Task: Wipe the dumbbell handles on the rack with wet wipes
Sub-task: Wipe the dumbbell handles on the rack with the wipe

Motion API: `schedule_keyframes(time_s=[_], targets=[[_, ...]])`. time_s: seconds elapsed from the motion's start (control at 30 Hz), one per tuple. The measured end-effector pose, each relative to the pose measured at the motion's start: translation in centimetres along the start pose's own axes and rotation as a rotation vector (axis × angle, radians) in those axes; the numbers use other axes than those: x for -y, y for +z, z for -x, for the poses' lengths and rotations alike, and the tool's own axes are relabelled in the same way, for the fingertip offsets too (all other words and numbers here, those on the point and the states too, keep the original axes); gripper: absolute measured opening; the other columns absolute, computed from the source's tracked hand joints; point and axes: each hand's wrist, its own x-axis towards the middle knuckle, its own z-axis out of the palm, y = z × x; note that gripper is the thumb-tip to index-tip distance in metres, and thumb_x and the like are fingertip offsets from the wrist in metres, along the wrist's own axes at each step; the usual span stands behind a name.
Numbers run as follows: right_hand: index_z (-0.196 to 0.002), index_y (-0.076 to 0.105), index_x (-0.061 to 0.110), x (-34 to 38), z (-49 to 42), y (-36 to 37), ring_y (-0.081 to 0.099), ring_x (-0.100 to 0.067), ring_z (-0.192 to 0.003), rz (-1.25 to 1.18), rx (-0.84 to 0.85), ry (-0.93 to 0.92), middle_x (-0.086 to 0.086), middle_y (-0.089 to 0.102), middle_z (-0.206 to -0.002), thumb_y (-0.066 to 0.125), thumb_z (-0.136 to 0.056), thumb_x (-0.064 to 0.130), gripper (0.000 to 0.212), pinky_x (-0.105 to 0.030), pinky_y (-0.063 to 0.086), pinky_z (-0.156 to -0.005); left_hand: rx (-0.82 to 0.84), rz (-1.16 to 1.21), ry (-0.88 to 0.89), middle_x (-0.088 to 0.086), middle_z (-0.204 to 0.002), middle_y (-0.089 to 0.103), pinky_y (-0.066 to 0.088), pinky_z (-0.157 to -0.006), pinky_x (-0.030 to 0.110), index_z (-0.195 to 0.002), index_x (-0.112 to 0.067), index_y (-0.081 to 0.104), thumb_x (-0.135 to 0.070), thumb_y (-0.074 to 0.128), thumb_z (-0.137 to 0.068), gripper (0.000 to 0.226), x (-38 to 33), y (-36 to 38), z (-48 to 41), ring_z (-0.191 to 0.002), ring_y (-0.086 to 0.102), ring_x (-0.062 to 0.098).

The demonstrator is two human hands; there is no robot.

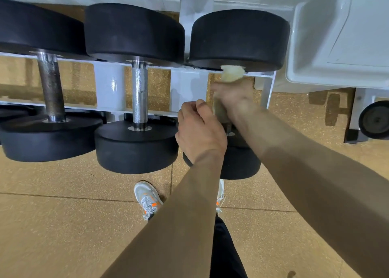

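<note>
The right hand (233, 101), motion-blurred, has its fingers clenched around a yellowish wet wipe (231, 73) wrapped on the handle of the right dumbbell (240, 37). The wipe's top pokes out against the underside of the far head. This dumbbell lies at the right end of the white rack (109, 84), close to the end upright.

The left hand (200, 132) sits just beside the wipe's near end with fingers curled. I cannot tell whether it holds anything. It fills the narrow gap to the middle dumbbell (139, 92), whose knurled handle is bare. The left dumbbell (51, 84) has a darker, rusty handle. Right of the rack stands a white tub (336, 35), with open speckled floor (63, 225) below, where a shoe (147, 197) stands.
</note>
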Motion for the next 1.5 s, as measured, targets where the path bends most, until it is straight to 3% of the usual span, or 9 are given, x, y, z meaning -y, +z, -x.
schedule_keyframes(time_s=[0.4, 0.57, 0.7, 0.8, 0.97, 1.1, 1.27, 1.37, 1.5], targets=[[-0.056, 0.061, 0.018, -3.3, -2.0, -3.4, 0.051, -0.014, -0.053, -0.397, 0.802, 0.167, 0.001, 0.05, -0.057, 0.076, -0.076, 0.027, 0.026, -0.026, 0.051, -0.061, 0.021, -0.039, 0.015, -0.002, -0.108, 0.063, 0.041, -0.099, 0.052, -0.105, -0.022, 0.056, -0.05, 0.021, -0.096, 0.046, 0.0, -0.2, -0.1, -0.099, 0.059, 0.026], [-0.107, 0.071, -0.006, -3.9, 0.3, -3.4, 0.073, -0.037, -0.096, 0.045, 0.468, 0.035, -0.025, 0.073, -0.101, 0.078, -0.082, 0.016, 0.034, -0.044, 0.061, -0.085, 0.04, -0.032, 0.005, -0.002, -0.113, 0.062, 0.038, -0.102, 0.05, -0.109, -0.021, 0.057, -0.044, 0.027, -0.104, 0.038, 0.0, -0.3, -0.1, -0.103, 0.057, 0.026], [-0.085, 0.067, 0.005, -3.8, 1.4, -2.6, 0.065, -0.015, -0.052, 0.241, 0.159, -0.067, -0.006, 0.067, -0.065, 0.084, -0.08, 0.015, 0.02, -0.023, 0.051, -0.047, 0.032, -0.015, 0.004, -0.002, -0.111, 0.062, 0.039, -0.101, 0.05, -0.107, -0.02, 0.057, -0.043, 0.028, -0.105, 0.037, 0.1, -0.3, 0.0, -0.101, 0.057, 0.027], [-0.085, 0.066, 0.007, -2.8, 1.1, -1.9, 0.066, -0.016, -0.055, 0.148, 0.056, -0.057, -0.007, 0.07, -0.072, 0.085, -0.077, 0.016, 0.022, -0.027, 0.056, -0.05, 0.006, -0.009, 0.037, -0.002, -0.109, 0.063, 0.04, -0.098, 0.049, -0.105, -0.019, 0.057, -0.044, 0.026, -0.102, 0.04, 0.3, -0.2, 0.1, -0.098, 0.058, 0.027], [-0.082, 0.07, 0.015, 0.5, -0.8, -1.4, 0.062, -0.019, -0.064, -0.213, 0.213, -0.02, 0.0, 0.063, -0.071, 0.093, -0.064, 0.039, 0.038, -0.031, 0.053, -0.061, 0.025, -0.005, 0.031, -0.002, -0.109, 0.063, 0.037, -0.095, 0.043, -0.106, -0.019, 0.057, -0.041, 0.03, -0.106, 0.035, 0.3, -0.3, 0.1, -0.098, 0.057, 0.024], [-0.054, 0.065, 0.024, -1.5, -1.5, -2.2, 0.046, -0.009, -0.047, -0.426, 0.519, 0.041, 0.007, 0.048, -0.053, 0.071, -0.09, 0.029, 0.037, -0.024, 0.044, -0.052, 0.028, -0.025, 0.045, -0.002, -0.111, 0.063, 0.038, -0.097, 0.045, -0.108, -0.019, 0.057, -0.04, 0.029, -0.106, 0.035, 0.3, -0.2, 0.0, -0.099, 0.057, 0.024], [-0.082, 0.067, 0.001, -3.4, -0.8, -3.7, 0.066, -0.03, -0.07, -0.149, 0.65, 0.089, -0.018, 0.062, -0.074, 0.074, -0.08, 0.023, 0.023, -0.034, 0.058, -0.073, 0.008, 0.002, 0.034, -0.001, -0.107, 0.064, 0.04, -0.099, 0.053, -0.101, -0.021, 0.054, -0.048, 0.021, -0.1, 0.042, 0.3, -0.1, 0.0, -0.097, 0.059, 0.027], [-0.115, 0.066, -0.01, -3.7, 0.8, -3.8, 0.07, -0.041, -0.106, 0.116, 0.499, 0.029, -0.027, 0.071, -0.11, 0.08, -0.079, 0.015, 0.046, -0.049, 0.058, -0.094, 0.007, 0.006, 0.031, 0.0, -0.106, 0.065, 0.039, -0.1, 0.053, -0.1, -0.021, 0.054, -0.044, 0.025, -0.103, 0.037, 0.3, -0.2, 0.1, -0.098, 0.058, 0.027], [-0.106, 0.069, 0.006, -3.9, 2.7, -3.9, 0.075, -0.023, -0.085, 0.226, 0.25, -0.065, -0.009, 0.076, -0.092, 0.086, -0.075, 0.022, 0.039, -0.033, 0.061, -0.073, 0.074, -0.055, 0.068, 0.0, -0.105, 0.065, 0.038, -0.102, 0.051, -0.101, -0.023, 0.051, -0.042, 0.024, -0.106, 0.033, 0.1, -0.7, 0.1, -0.1, 0.059, 0.028]])
